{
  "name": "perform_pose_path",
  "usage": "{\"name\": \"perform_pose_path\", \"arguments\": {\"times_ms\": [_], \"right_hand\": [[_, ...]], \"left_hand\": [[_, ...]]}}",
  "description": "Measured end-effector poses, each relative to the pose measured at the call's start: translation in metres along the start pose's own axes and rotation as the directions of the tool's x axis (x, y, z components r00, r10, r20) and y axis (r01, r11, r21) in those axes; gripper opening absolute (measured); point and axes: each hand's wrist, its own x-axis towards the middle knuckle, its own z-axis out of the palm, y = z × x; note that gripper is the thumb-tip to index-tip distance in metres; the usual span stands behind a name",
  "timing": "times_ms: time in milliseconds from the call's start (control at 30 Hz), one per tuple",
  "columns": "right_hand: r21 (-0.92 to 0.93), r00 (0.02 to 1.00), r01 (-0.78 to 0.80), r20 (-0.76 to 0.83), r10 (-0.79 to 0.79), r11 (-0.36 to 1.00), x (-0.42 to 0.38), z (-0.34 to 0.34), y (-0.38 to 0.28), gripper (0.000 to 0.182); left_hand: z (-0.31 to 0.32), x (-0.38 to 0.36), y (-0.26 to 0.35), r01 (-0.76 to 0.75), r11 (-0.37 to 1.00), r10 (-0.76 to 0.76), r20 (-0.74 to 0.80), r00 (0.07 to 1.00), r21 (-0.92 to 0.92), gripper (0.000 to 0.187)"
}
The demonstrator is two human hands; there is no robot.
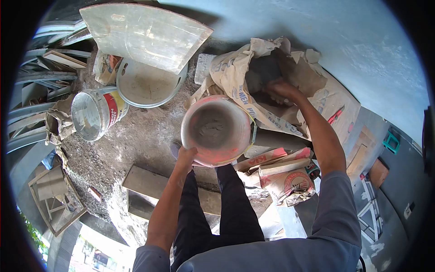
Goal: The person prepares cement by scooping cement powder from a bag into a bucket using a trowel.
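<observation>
"Steadiness first: where is the bucket (228, 154), and what holds it?"

"Just in front of the person's legs (192, 213), beside the open mouth of the cement bag (230, 75), with grey powder (212, 127) lying in its bottom. The left hand (186, 157) pinches its near rim; whether anything props it from below, I can't tell."

"And the right hand (282, 89)?"

"It is inside the cement bag, past the torn paper edge (312, 81). Shadow hides part of the fingers, so I can't tell whether that grip is spread or pressed together on something."

"How would you do this well?"

"I'd hold the bucket close against the bag's opening, so little is lost between them. Move the right hand slowly, since fine powder probably puffs up. And mind that ragged paper: it could fold over the forearm and snag."
</observation>
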Motion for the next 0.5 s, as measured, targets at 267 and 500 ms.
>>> {"name": "perform_pose_path", "arguments": {"times_ms": [267,500], "right_hand": [[-0.065,0.999,0.024,0.029,-0.023,0.998,-0.051,-0.035,-0.003,0.026],[-0.160,0.973,0.206,-0.068,-0.219,0.965,-0.105,-0.062,-0.008,0.027]], "left_hand": [[-0.002,-0.007,-0.004,0.003,1.000,-0.003,0.004,1.000,-0.009,0.051],[-0.003,-0.015,0.002,-0.004,1.000,0.005,0.070,0.998,-0.013,0.055]]}}
